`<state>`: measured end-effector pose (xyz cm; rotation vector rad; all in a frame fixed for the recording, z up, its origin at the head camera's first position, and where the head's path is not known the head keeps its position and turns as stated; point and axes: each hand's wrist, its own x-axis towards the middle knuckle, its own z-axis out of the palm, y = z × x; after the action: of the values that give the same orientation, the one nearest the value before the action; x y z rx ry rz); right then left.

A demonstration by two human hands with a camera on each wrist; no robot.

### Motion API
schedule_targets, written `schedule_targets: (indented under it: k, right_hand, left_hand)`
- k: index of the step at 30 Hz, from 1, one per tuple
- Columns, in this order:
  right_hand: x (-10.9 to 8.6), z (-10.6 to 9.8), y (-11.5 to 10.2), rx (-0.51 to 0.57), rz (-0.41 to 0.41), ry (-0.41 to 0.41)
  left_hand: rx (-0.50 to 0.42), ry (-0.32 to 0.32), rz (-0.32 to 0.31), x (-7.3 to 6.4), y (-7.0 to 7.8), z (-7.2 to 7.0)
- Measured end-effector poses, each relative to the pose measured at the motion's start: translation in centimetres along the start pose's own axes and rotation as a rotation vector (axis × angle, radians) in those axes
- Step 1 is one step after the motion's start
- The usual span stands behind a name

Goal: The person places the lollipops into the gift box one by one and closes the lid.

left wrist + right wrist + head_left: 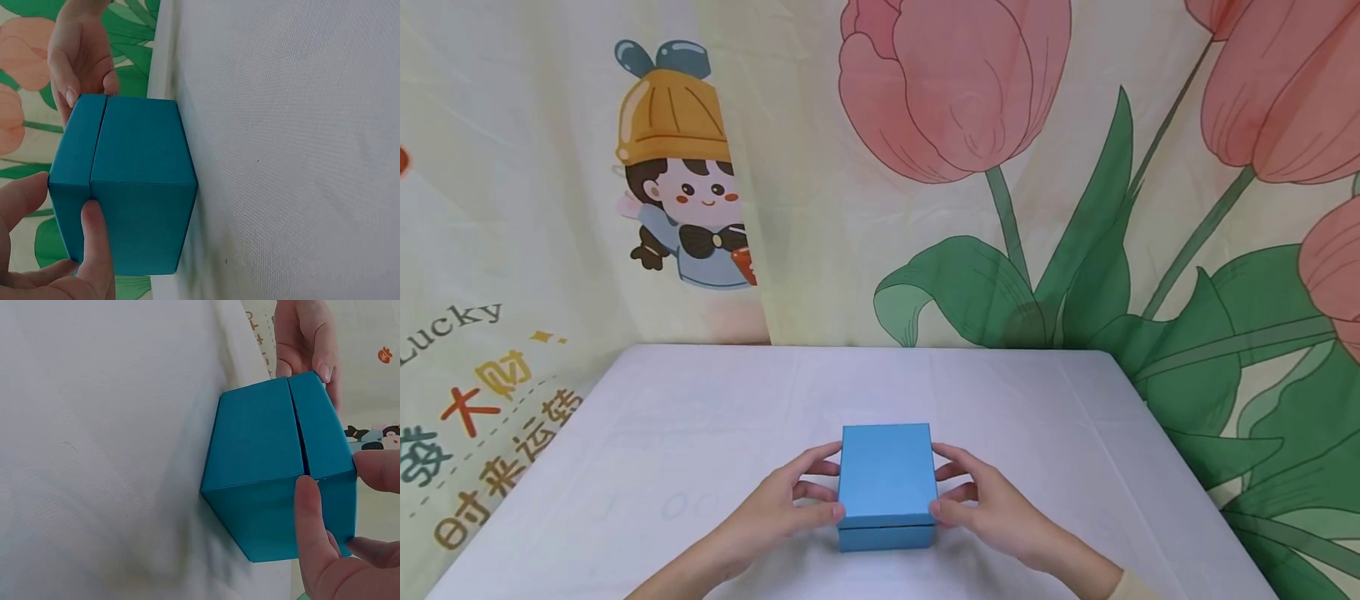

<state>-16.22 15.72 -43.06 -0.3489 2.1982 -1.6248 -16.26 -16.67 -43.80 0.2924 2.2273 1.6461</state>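
Note:
A blue lidded box stands near the front of the table, its lid (886,469) over the lower part (886,539). From the left side my left hand (771,504) grips the lid, thumb at the near corner and fingers spread along the edge. My right hand (996,504) holds the opposite side the same way. In the left wrist view, one fingertip (92,212) touches the seam between lid and base. A thin dark gap shows along the seam in the right wrist view, beside a fingertip (306,487). What the box contains is hidden.
A white cloth (700,400) covers the table under the box. Behind it hangs a curtain with printed tulips (955,83) and a cartoon figure (692,200). The table's far edge runs close to the curtain.

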Motion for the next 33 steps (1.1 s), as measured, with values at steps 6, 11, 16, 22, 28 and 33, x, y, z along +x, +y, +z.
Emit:
schedule_targets:
  k: [6, 11, 16, 22, 28, 33]
  right_hand:
    - [-0.2, 0.2, 0.5, 0.030, 0.002, -0.011]
    - [-0.2, 0.3, 0.8, 0.029, 0.003, -0.015]
    - [-0.1, 0.6, 0.9, 0.025, 0.008, -0.017]
    - [-0.1, 0.8, 1.2, 0.009, 0.010, -0.011]
    - [0.0, 0.9, 1.5, -0.008, 0.009, -0.010]
    - [0.0, 0.9, 1.6, -0.014, 0.009, -0.012]
  left_hand:
    - [-0.010, -0.004, -0.007, -0.1, -0.1, 0.1]
    - [-0.014, -0.006, -0.009, -0.1, -0.3, 0.1]
    - [-0.019, -0.017, 0.006, -0.1, -0.7, 0.0]
    - [-0.015, -0.022, 0.008, -0.1, -1.3, 0.1]
    - [-0.008, -0.021, 0.004, 0.0, -1.5, 0.2]
    - [0.000, -0.024, 0.011, 0.1, -1.6, 0.2]
